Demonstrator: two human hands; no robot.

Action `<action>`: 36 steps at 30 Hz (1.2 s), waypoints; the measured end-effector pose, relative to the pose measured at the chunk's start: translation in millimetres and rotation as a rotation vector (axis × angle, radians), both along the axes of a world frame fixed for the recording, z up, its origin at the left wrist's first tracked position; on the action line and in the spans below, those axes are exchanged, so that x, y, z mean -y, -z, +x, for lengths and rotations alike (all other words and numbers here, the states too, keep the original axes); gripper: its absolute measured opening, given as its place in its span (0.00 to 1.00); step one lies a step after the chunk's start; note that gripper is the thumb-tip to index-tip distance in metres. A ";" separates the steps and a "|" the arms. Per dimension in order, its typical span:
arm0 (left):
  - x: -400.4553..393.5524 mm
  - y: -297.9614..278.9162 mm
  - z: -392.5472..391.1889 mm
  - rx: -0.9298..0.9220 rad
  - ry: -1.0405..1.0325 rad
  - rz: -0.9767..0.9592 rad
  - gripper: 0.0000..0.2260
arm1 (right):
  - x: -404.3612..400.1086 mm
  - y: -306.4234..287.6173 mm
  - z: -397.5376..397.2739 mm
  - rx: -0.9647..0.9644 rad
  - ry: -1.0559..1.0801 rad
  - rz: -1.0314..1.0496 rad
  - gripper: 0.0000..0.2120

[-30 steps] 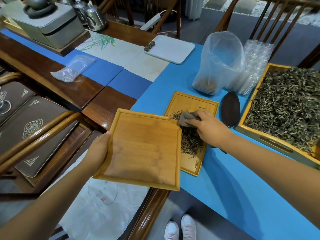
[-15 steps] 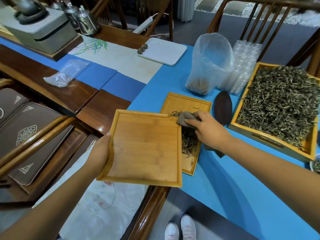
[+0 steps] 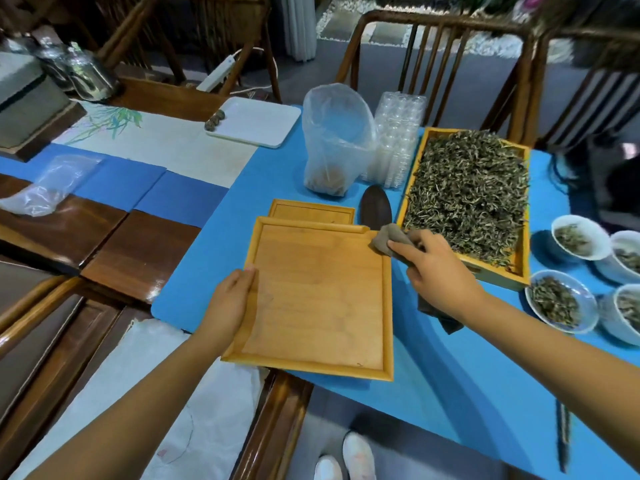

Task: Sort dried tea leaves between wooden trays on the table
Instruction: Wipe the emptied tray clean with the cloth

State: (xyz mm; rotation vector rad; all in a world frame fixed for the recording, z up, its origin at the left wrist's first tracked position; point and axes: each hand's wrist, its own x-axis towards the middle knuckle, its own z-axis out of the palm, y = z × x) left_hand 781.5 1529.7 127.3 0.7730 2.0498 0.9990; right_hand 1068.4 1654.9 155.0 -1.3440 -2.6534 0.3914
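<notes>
Even, moderately bright indoor light, apparently from overhead; no hard-edged shadows. Soft shadow on the blue table cover (image 3: 433, 386) under the right forearm, running toward the near edge. Faint shadow just below the left hand (image 3: 230, 306) fingers on the empty wooden tray (image 3: 318, 303). Glossy reflections on the dark wooden table panels (image 3: 138, 251) and on the clear plastic bag (image 3: 334, 140). Centre sharp: dried tea leaves (image 3: 467, 192) beyond the right hand (image 3: 436, 275) fingertips resolve individually. Wide-angle bending of chair backs (image 3: 443, 46) at top; upper right corner smeared, motion blur at far right edge
</notes>
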 end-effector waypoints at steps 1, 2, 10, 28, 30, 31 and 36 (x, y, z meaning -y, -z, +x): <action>-5.5 0.0 8.7 0.006 0.030 0.022 0.14 | 1.7 -0.3 11.6 0.004 0.033 -0.001 0.23; -11.5 0.1 18.3 0.014 0.054 0.037 0.13 | 3.6 -0.4 22.9 0.011 0.065 -0.003 0.23; -41.7 16.2 94.1 0.136 0.226 0.014 0.16 | 29.0 6.7 111.8 0.014 0.293 -0.038 0.22; -51.2 66.2 168.5 0.140 0.307 -0.088 0.21 | 84.6 74.8 173.7 -0.138 0.829 -0.253 0.23; -51.7 69.9 170.3 0.149 0.297 -0.081 0.23 | 85.2 78.8 171.9 -0.121 0.817 -0.244 0.24; -51.6 71.3 170.5 0.138 0.293 -0.086 0.24 | 85.8 80.3 170.4 -0.105 0.809 -0.241 0.24; -49.5 76.7 173.7 0.115 0.296 -0.079 0.24 | 90.2 84.9 164.2 -0.042 0.792 -0.230 0.25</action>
